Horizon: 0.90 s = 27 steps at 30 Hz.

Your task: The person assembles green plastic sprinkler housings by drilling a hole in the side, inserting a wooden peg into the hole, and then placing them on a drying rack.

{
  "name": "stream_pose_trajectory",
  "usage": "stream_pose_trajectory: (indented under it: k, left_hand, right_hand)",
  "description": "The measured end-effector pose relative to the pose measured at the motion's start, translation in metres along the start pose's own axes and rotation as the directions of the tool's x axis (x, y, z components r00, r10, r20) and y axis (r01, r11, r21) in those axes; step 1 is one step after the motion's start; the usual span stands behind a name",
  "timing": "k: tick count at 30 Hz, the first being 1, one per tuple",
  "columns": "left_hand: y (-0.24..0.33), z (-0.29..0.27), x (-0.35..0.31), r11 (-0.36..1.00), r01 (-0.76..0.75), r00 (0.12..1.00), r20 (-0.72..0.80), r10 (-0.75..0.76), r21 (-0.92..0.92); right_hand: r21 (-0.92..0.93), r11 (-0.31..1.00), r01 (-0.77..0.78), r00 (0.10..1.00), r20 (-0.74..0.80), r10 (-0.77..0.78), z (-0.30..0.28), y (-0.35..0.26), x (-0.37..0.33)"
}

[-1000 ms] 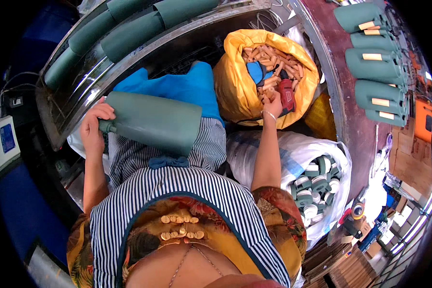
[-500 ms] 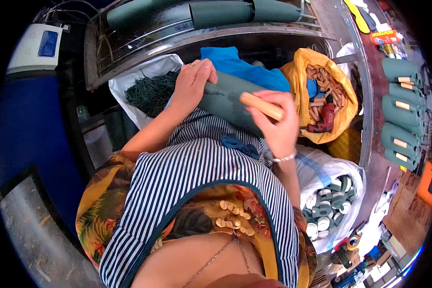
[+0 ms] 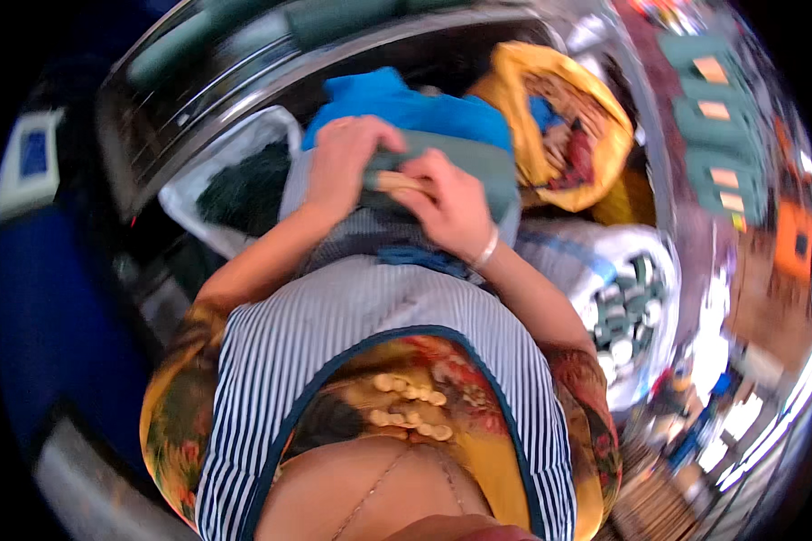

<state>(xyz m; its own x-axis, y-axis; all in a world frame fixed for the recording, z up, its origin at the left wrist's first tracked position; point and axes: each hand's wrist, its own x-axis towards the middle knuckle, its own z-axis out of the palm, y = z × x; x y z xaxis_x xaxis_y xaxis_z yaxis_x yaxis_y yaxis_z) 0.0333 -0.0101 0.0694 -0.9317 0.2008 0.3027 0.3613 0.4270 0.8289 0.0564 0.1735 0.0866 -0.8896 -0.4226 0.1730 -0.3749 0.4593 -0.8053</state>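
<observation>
A dark green cylinder (image 3: pixel 485 167) lies across my lap, smeared by motion. My left hand (image 3: pixel 343 167) wraps round its left end, fingers curled over the top. In my right hand (image 3: pixel 447 203) is a short pale wooden dowel (image 3: pixel 395 182), pinched and held against the cylinder's near side. Its left tip lies close to my left hand. Whether the dowel enters a hole cannot be made out, since fingers and blur hide the contact. Blue cloth (image 3: pixel 397 104) lies just beyond the cylinder.
A yellow sack (image 3: pixel 609 167) holds wooden pieces and a red drill (image 3: pixel 576 162). Nearer stands a white sack (image 3: pixel 550 243) of green and white round parts. A white bag (image 3: pixel 185 212) of dark green strands sits left. Green pieces with wooden dowels (image 3: pixel 713 110) line the right-hand table.
My right hand has brought the dowel left along the cylinder, toward my left hand. The view has shifted, and the left hand keeps its hold on the cylinder.
</observation>
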Motion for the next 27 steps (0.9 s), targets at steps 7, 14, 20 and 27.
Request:
stream_pose_trajectory:
  k: [7,14,20,27]
  left_hand:
    - [-0.013,0.0,0.014,0.907,0.21,0.964,0.231,-0.13,-0.366]
    - [-0.031,-0.029,0.013,0.982,-0.175,0.921,0.342,0.189,-0.071]
    - [-0.02,-0.014,0.047,0.977,0.166,0.953,0.234,-0.194,0.136]
    - [-0.022,-0.02,0.093,0.922,0.335,0.825,0.412,-0.386,0.193]
  right_hand:
    - [-0.068,0.997,0.036,0.966,-0.254,-0.052,-0.034,0.016,0.005]
    - [-0.61,0.056,-0.791,0.611,-0.791,0.018,-0.232,0.063,-0.208]
    - [0.073,-0.364,-0.929,-0.249,-0.851,0.463,-0.299,0.132,-0.442]
    - [0.071,0.063,-0.995,-0.009,-0.736,0.676,-0.345,0.205,-0.506]
